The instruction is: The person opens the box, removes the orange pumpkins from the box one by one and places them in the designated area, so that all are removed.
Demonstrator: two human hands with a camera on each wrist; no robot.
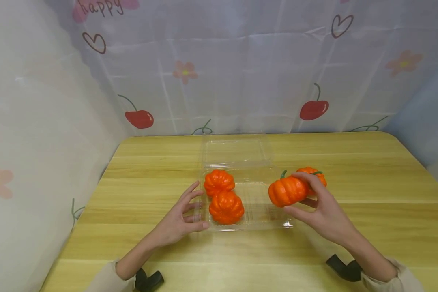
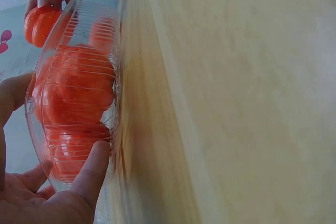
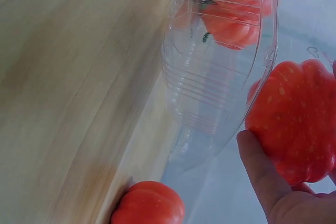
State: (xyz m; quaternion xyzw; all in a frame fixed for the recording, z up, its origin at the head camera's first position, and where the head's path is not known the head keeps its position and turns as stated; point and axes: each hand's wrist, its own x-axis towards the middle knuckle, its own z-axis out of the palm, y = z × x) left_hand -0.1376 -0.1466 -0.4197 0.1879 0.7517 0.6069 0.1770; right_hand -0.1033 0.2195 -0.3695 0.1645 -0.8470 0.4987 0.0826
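My right hand (image 1: 326,213) holds an orange toy pumpkin (image 1: 287,191) with a green stem between thumb and fingers, over the right end of a clear plastic clamshell box (image 1: 257,202). Two more toy pumpkins (image 1: 219,182) sit inside the box at its left end, one in front of the other. Spread fingers of my left hand (image 1: 175,221) rest against the box's left end, the thumb (image 2: 93,169) touching its ribbed wall. Behind my right hand, another toy pumpkin (image 3: 149,205) lies on the table, partly hidden in the head view.
The box's lid (image 1: 237,150) lies folded back toward the rear of the wooden table (image 1: 149,162). A printed curtain (image 1: 241,81) hangs along the table's back edge. Black wrist mounts (image 1: 344,268) show by both forearms.
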